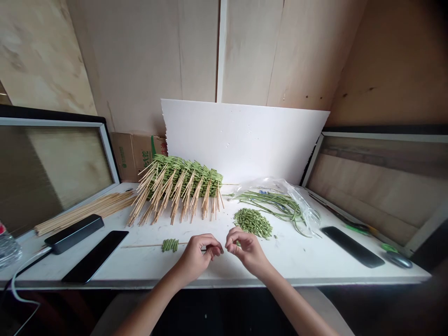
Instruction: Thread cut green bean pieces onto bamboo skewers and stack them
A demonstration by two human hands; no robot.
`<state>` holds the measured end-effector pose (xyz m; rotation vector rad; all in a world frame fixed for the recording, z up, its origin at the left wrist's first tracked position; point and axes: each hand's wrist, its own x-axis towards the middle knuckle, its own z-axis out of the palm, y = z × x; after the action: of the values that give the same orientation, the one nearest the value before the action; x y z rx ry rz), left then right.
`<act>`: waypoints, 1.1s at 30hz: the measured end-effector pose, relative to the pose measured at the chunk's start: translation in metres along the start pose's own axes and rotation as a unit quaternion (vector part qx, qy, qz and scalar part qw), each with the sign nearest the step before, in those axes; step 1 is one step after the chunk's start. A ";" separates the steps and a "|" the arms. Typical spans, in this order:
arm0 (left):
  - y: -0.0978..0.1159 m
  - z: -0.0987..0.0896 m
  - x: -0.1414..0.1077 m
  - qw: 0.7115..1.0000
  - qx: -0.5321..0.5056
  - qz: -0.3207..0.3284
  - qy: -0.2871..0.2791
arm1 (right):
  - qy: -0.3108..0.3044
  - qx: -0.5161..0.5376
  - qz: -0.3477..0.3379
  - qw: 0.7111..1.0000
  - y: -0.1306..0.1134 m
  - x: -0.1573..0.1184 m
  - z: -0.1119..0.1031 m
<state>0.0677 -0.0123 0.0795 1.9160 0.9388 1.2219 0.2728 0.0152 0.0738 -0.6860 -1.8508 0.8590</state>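
L hand (200,254) curled by stick (143,246) w/ green bits (170,245), R hand (249,252) curled near green pile (254,222), can't tell if either's holding smth.

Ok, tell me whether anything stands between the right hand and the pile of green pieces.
Nothing visible does: the pile lies just beyond the right hand; the long green stems and clear plastic bag lie behind and right of it.

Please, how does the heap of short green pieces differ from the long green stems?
The heap has short pieces; the stems are long and thin. The heap lies uncovered, while the stems are partly covered by clear plastic. The heap is nearer the right hand; the stems are farther back. Both are green, on the white table.
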 end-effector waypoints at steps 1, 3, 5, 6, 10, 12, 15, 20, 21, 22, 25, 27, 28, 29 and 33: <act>-0.001 -0.002 0.000 1.000 0.007 -0.009 0.003 | 0.016 -0.037 0.006 0.999 0.003 0.001 -0.004; -0.004 -0.004 0.001 0.999 0.033 -0.016 0.014 | 0.051 -0.131 0.017 0.990 0.012 0.004 -0.012; -0.007 -0.006 0.001 0.998 0.057 -0.019 0.027 | 0.068 -0.219 0.022 0.973 0.023 0.006 -0.020; -0.008 -0.006 0.001 0.997 0.066 -0.022 0.031 | 0.066 -0.249 0.022 0.966 0.030 0.006 -0.023; -0.011 -0.004 0.001 0.995 0.089 -0.030 0.027 | 0.049 -0.288 0.027 0.956 0.046 0.003 -0.027; -0.012 -0.003 0.001 0.995 0.095 -0.028 0.023 | 0.044 -0.287 0.030 0.956 0.048 0.000 -0.026; -0.013 -0.003 0.001 0.995 0.096 -0.025 0.017 | 0.024 -0.285 0.024 0.958 0.046 -0.002 -0.024; -0.014 -0.003 0.000 0.995 0.098 -0.026 0.012 | 0.004 -0.300 -0.001 0.954 0.041 -0.001 -0.026; -0.014 -0.003 0.000 0.995 0.099 -0.026 0.012 | 0.002 -0.303 -0.001 0.953 0.041 -0.001 -0.026; -0.014 -0.003 0.000 0.995 0.101 -0.026 0.011 | 0.000 -0.305 0.000 0.952 0.041 -0.001 -0.027; -0.014 -0.003 0.000 0.995 0.099 -0.024 0.006 | -0.005 -0.308 0.004 0.952 0.040 0.000 -0.027; -0.012 -0.002 0.000 0.995 0.096 -0.025 -0.004 | -0.001 -0.304 0.006 0.953 0.038 0.001 -0.026; -0.010 -0.002 -0.001 0.995 0.096 -0.028 -0.009 | 0.005 -0.303 0.009 0.953 0.037 0.002 -0.026; -0.009 -0.002 -0.001 0.995 0.095 -0.032 -0.013 | 0.013 -0.301 0.014 0.953 0.034 0.002 -0.025; -0.011 -0.001 -0.001 0.994 0.100 -0.042 -0.019 | -0.009 -0.291 0.019 0.957 0.021 0.003 -0.025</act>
<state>0.0637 -0.0072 0.0701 2.0247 1.1461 1.0732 0.2961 0.0364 0.0664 -1.0767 -2.1283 0.3286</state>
